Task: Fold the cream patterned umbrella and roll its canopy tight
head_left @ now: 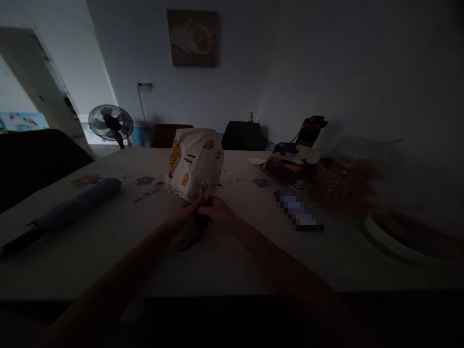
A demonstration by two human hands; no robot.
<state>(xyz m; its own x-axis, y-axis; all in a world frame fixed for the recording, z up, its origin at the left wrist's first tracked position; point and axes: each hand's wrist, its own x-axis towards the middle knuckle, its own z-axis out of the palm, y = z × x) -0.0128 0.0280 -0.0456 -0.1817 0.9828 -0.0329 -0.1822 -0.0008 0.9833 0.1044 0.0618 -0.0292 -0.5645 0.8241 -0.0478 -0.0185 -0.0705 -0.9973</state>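
A white folding umbrella [195,162] printed with orange cartoon figures stands up in front of me over the middle of the table, its cloth loose and bunched. Below the cloth, a dark handle with a thin strap loop [188,243] shows between my hands. My left hand [190,207] is closed at the lower edge of the cloth, near the handle. From the right, my right hand [219,212] closes round the same spot, its fingers touching the left ones. Dim light and overlap hide most of the fingertips.
On the left of the white table [152,266] lies a folded blue umbrella [79,205]. To the right are a phone [299,211], a patterned tissue box [293,162], a clear container [348,179] and a round tray rim [380,237]. A fan [111,123] stands beyond.
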